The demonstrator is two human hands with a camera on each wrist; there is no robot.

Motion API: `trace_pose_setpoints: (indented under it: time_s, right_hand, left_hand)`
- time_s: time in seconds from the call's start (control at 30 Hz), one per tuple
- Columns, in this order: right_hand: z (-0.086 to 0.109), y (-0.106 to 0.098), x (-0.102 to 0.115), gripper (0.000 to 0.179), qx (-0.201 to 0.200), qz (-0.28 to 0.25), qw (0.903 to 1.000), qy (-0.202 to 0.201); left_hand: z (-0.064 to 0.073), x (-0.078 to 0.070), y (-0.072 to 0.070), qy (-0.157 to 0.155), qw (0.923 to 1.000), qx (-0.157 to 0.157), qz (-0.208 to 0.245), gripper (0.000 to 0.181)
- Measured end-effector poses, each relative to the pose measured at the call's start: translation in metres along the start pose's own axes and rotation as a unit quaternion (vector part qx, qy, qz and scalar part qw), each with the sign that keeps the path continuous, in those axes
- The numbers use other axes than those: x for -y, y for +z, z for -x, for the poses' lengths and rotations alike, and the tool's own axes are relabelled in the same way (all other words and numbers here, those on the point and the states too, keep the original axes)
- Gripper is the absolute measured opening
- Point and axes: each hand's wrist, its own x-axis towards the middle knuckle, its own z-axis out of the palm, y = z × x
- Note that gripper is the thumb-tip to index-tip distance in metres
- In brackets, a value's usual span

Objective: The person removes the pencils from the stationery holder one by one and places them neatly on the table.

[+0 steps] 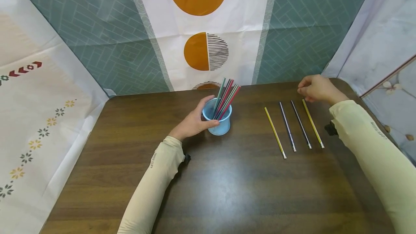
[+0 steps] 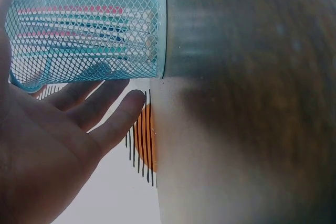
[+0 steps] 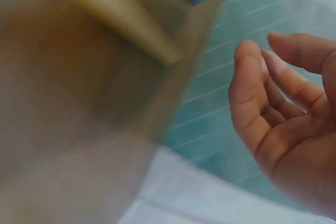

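Observation:
A light blue mesh pencil cup (image 1: pixel 219 129) stands on the table with several red, green and dark pencils (image 1: pixel 226 98) leaning in it. My left hand (image 1: pixel 194 120) holds the cup from its left side, thumb near the front rim and fingers behind. In the left wrist view, the fingers (image 2: pixel 116 116) lie along the mesh. At the table's far right, my right hand (image 1: pixel 316 86) hovers just beyond the far end of a yellow pencil (image 1: pixel 313 124), with loosely bent fingers and nothing between them. Left of that pencil lie two dark pencils (image 1: pixel 300 124) and another yellow pencil (image 1: pixel 275 133).
The brown wooden table (image 1: pixel 224 190) ends at a green and white patterned cloth (image 1: pixel 130 64) behind the cup. White cloths hang at the left (image 1: pixel 48 125) and right sides. Dark straps (image 1: pixel 330 129) show at the wrists.

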Motion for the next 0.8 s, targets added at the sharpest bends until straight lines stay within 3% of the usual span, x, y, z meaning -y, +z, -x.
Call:
trace_pose_setpoints:
  time_s: [0.2,0.43,0.63,0.8]
  right_hand:
    - [0.012,0.001,0.061,0.026,-0.031,-0.029,0.9975,-0.056]
    - [0.021,0.024,0.12,0.031,-0.027,-0.062,0.9922,-0.105]
    - [0.019,0.051,0.156,0.032,0.005,-0.073,0.9906,-0.115]
    - [0.011,0.066,0.172,0.032,0.015,-0.056,0.9912,-0.119]
  left_hand:
    - [0.0,0.001,0.0,0.002,1.0,-0.004,-0.006,0.089]
    - [0.002,0.002,0.001,0.002,1.0,-0.003,-0.003,0.088]
    - [0.004,0.003,0.003,0.006,0.9999,-0.002,0.009,0.087]
    - [0.002,0.002,0.003,0.012,0.9998,-0.011,0.008,0.089]
